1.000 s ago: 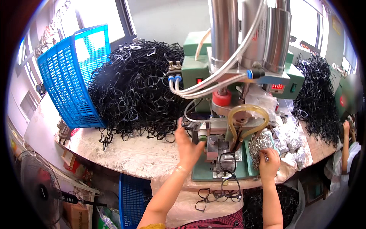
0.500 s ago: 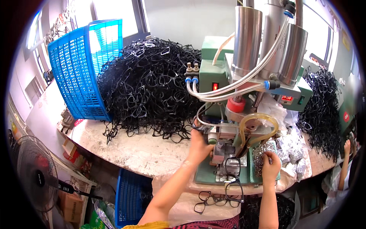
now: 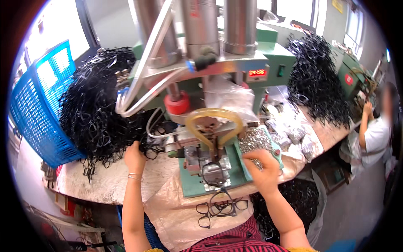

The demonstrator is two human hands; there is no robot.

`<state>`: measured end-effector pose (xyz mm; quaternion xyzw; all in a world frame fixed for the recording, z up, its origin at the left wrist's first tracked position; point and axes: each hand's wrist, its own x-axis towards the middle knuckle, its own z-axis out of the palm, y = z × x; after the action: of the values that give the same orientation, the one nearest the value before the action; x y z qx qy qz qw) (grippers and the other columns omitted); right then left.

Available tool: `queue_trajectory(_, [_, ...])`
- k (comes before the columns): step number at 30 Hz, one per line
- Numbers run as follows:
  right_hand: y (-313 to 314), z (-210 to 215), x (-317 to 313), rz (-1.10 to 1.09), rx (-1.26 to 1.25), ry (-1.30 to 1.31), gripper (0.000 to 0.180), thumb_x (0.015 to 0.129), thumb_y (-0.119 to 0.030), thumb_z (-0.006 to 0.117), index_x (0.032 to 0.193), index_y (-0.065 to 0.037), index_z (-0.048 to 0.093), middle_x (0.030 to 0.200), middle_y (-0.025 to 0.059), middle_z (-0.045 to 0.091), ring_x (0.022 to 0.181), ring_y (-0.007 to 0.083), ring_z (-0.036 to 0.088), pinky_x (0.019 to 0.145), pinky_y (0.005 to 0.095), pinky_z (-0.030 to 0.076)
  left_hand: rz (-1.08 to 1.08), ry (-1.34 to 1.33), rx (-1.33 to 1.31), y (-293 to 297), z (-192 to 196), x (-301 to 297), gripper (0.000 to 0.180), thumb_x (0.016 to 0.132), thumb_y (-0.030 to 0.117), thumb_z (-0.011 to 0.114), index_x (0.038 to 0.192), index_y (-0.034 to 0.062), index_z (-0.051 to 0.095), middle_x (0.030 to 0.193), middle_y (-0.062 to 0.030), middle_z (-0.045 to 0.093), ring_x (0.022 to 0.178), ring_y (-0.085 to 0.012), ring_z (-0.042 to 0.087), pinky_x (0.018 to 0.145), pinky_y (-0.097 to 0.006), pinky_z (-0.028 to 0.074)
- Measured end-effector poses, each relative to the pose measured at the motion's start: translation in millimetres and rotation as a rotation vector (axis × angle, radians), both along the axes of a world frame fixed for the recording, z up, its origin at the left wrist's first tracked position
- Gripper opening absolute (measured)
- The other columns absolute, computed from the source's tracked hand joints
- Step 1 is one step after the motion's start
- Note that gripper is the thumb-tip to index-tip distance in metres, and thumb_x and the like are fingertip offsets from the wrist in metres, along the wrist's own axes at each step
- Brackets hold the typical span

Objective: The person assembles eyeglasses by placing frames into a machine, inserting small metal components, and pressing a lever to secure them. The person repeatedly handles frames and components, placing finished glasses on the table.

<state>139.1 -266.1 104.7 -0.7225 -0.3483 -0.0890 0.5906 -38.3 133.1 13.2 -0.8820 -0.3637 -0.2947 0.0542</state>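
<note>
Black glasses frame (image 3: 219, 189) between curled right hand (image 3: 263, 168) and left hand (image 3: 135, 157) by frame pile (image 3: 100, 101), cannot tell either grip

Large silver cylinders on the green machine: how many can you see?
3: left cylinder, middle cylinder and right cylinder, side by side atop the green machine. Their tops are out of frame; others may be hidden behind.

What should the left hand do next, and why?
Maybe the left hand should gently ease one pair loose from the pile of black glasses frames. Its fingertips are at the pile's edge, and the frames look tangled, so a hard tug could drag others along. The right hand is over by the tray of small shiny pieces.
</note>
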Motion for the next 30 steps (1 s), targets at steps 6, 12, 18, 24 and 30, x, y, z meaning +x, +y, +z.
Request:
queue_trajectory(6, [49.2, -4.8, -6.2, 0.081, 0.147, 0.082, 0.015, 0.077, 0.000, 0.069, 0.091, -0.001, 0.067, 0.089, 0.0102, 0.067, 0.086, 0.0233, 0.066, 0.078, 0.0334, 0.051, -0.086, -0.407, -0.563, -35.5, 0.1, -11.0, 0.027, 0.095, 0.019, 0.063, 0.114, 0.0006, 0.063, 0.077, -0.0037, 0.055, 0.068, -0.0154, 0.049, 0.060, -0.031, 0.040])
queue_trajectory(12, [55.0, 3.5, -20.0, 0.327, 0.315, 0.470, 0.040, 0.083, 0.001, 0.069, 0.119, 0.004, 0.052, 0.106, 0.0079, 0.064, 0.094, 0.0126, 0.064, 0.085, 0.0276, 0.050, -1.020, -1.207, -0.574, -189.7, 136.9, 10.4, 0.014, 0.101, 0.014, 0.054, 0.095, 0.0023, 0.056, 0.091, -0.0092, 0.058, 0.078, -0.0158, 0.053, 0.065, -0.023, 0.045])
queue_trajectory(18, [60.2, 12.1, -31.0, 0.334, 0.377, 0.648, 0.047, 0.083, 0.002, 0.071, 0.124, 0.002, 0.048, 0.102, 0.0065, 0.066, 0.092, 0.0107, 0.063, 0.088, 0.0257, 0.047, -1.016, -0.974, -0.389, -185.5, 153.2, 32.0, 0.016, 0.098, 0.009, 0.059, 0.102, -0.0052, 0.056, 0.104, -0.0201, 0.065, 0.094, -0.0245, 0.064, 0.088, -0.035, 0.051])
queue_trajectory(24, [55.1, 7.0, -30.3, 0.378, 0.454, 0.666, 0.042, 0.086, 0.004, 0.067, 0.124, 0.000, 0.048, 0.104, 0.0071, 0.067, 0.101, 0.0114, 0.060, 0.091, 0.0271, 0.047, -1.031, -0.923, -0.395, -192.4, 158.6, 32.8, 0.007, 0.095, -0.004, 0.057, 0.101, -0.0064, 0.058, 0.105, -0.0197, 0.065, 0.096, -0.0232, 0.064, 0.089, -0.033, 0.051])
queue_trajectory(30, [32.3, 32.0, -46.9, 0.360, 0.300, 0.511, 0.047, 0.087, 0.002, 0.064, 0.131, 0.002, 0.049, 0.117, 0.0131, 0.065, 0.109, 0.0195, 0.062, 0.099, 0.0338, 0.046, -1.100, -0.738, -0.370, -203.8, 145.9, 16.4, 0.011, 0.088, -0.005, 0.060, 0.093, 0.0029, 0.065, 0.094, -0.0152, 0.072, 0.088, -0.0212, 0.064, 0.082, -0.035, 0.050])
